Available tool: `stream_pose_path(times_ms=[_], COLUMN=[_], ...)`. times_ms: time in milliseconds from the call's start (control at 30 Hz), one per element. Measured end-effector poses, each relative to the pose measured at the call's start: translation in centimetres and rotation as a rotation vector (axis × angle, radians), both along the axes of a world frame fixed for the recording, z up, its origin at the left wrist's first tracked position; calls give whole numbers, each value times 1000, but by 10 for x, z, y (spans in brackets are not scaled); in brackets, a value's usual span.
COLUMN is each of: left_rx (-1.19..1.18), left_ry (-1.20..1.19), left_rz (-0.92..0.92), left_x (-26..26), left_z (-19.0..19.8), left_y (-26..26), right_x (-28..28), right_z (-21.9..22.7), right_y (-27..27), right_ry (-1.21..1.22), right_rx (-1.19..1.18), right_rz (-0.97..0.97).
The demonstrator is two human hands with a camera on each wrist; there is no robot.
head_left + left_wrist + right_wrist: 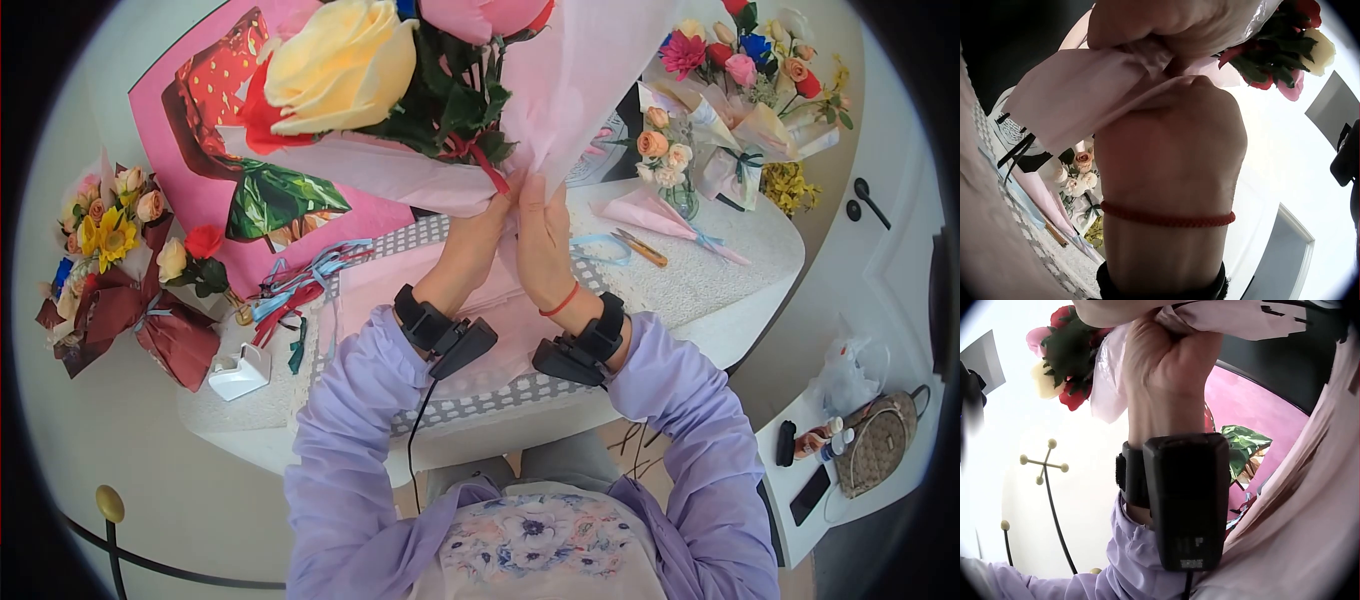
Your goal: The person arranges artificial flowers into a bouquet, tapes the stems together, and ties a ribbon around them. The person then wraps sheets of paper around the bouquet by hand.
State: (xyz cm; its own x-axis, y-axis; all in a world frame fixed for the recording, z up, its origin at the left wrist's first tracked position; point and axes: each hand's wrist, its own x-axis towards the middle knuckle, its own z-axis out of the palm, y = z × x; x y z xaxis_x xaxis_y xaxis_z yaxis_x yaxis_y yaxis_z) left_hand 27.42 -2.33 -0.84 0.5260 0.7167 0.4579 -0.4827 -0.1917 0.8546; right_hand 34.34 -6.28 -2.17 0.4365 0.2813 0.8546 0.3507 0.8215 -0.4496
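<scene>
Both hands grip the gathered pink wrapping paper [400, 172] at the base of a large bouquet, held up over the table. It shows a cream rose [345, 65], a pink rose [480, 12], red petals and dark green leaves. A red ribbon [490, 170] runs down beside the fingers. My left hand [472, 245] is on the left side of the gather; my right hand [542, 245], with a red cord bracelet, is against its right side. In the left wrist view, the paper's tail [1066, 94] sticks out below the grip. The stems are hidden.
Pink sheets [370, 305] lie on the white table [700, 290]. Ribbons [300, 285] and a white tape dispenser [240, 372] are on the left, near a maroon-wrapped bouquet [165, 335]. Orange-handled scissors [645, 250], a pink paper cone [665, 222] and more flowers [745, 70] stand right.
</scene>
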Motion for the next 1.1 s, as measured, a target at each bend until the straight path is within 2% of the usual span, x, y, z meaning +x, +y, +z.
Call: stream_pose_path(times_ms=[67,133,167,333,500,667,800,867,933,1000,1100], left_rx=[25,32,37,61,21,109,97,143,124,108,-17], left_ry=[13,3,-9,28,120,142,153,78,118,149,127], left_rz=[3,28,53,-61,-117,-58,26,127,158,192,137], left_x=[-2,-2,-1,0,-1,-2,-6,-4,-5,-4,-2], left_z=[4,1,0,2,1,0,2,3,7,7,3], left_y=[-6,-4,-3,4,8,12,5,-2,-8,-5,5], right_x=[0,1,3,8,7,11,12,15,21,24,24], right_z=[2,6,7,3,-2,-3,12,27,37,34,28], right_y=[-1,-2,-2,1,5,3,-8,-16,-23,-23,-16], right_ry=[-5,-114,-113,4,27,-17,-40,-28,203,236,256], right_rx=[21,-18,-15,-20,-72,-145,-42,23,-130,-79,-4], right_rz=[3,-225,-228,-58,-100,-165,-137,-147,74,76,72])
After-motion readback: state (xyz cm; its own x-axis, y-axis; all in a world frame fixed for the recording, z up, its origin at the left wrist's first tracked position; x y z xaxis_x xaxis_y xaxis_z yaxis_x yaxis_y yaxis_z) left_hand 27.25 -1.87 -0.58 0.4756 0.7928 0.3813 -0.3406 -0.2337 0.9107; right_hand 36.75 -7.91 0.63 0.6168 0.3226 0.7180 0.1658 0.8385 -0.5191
